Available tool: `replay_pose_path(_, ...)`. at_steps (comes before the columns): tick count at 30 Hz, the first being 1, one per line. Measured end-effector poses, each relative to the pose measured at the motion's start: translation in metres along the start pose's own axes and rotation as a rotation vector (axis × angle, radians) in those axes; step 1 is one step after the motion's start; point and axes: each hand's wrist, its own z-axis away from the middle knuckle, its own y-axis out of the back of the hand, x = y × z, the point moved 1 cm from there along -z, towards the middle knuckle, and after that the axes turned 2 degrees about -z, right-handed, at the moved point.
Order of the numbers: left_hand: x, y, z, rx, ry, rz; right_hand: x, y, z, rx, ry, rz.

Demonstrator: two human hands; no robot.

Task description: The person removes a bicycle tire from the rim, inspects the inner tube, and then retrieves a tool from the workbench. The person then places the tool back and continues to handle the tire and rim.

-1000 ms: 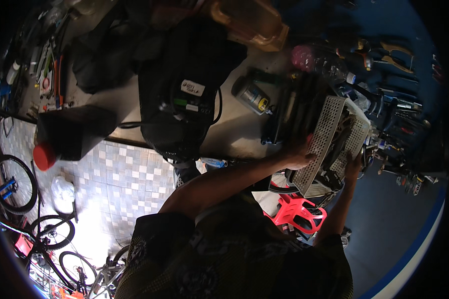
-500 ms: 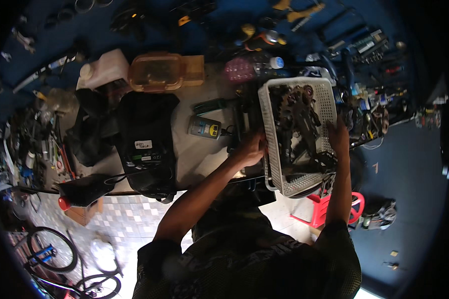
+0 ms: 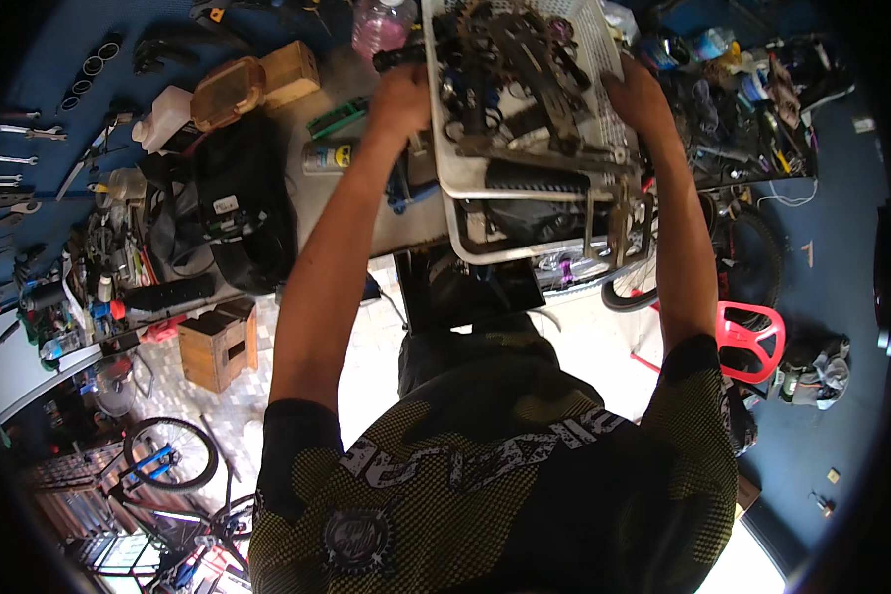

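Note:
A white plastic basket point(image 3: 592, 48) full of greasy bicycle parts, with crank arms and toothed chainrings among them, is at the top centre. My left hand point(image 3: 400, 103) is closed at its left side, the fingertips partly hidden. On the right wall, my right hand point(image 3: 640, 101) grips with its fingers over the edge. Across the basket's near end lies a black ribbed grip point(image 3: 537, 179) beside metal pieces. Directly beneath is a second pale tray point(image 3: 487, 258) holding dark items. Left of my left hand stand a small bottle with a yellow label point(image 3: 329, 156) and a green object point(image 3: 337, 119).
A black bag point(image 3: 238, 198) lies on the workbench point(image 3: 312, 213) to the left. Behind it are a lidded container point(image 3: 228, 94) and a wooden block point(image 3: 292, 75). Assorted tools and bottles crowd the right end. Below are a wooden box point(image 3: 213, 348) and a red chair point(image 3: 750, 342).
The view has turned and shifted. Both hands and the basket now appear higher up, farther from my body, with my arms stretched out. The lower tray's contents have come into sight.

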Motion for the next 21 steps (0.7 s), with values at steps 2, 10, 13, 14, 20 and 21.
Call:
replay_pose_path(2, 0.027, 0.005, 0.012, -0.047, 0.155, 0.106, 0.01, 0.003, 0.001, -0.037, 0.009, -0.05)
replay_pose_path(10, 0.04, 0.037, 0.141, 0.192, 0.063, 0.313, 0.007, 0.014, 0.029, -0.149, 0.073, -0.504)
replay_pose_path(13, 0.046, 0.045, 0.217, 0.114, 0.028, 0.344, 0.025, 0.012, 0.038, -0.053, 0.081, -0.453)
replay_pose_path(14, 0.036, 0.045, 0.244, 0.079, 0.04, 0.37, 0.003, 0.021, 0.052, -0.093, 0.075, -0.463)
replay_pose_path(20, -0.083, 0.002, 0.354, -0.085, 0.32, 0.325, 0.024, 0.024, 0.086, -0.082, -0.093, -0.618)
replay_pose_path(21, -0.1, -0.013, 0.37, -0.099, 0.333, 0.282, 0.026, 0.025, 0.096, -0.016, -0.116, -0.681)
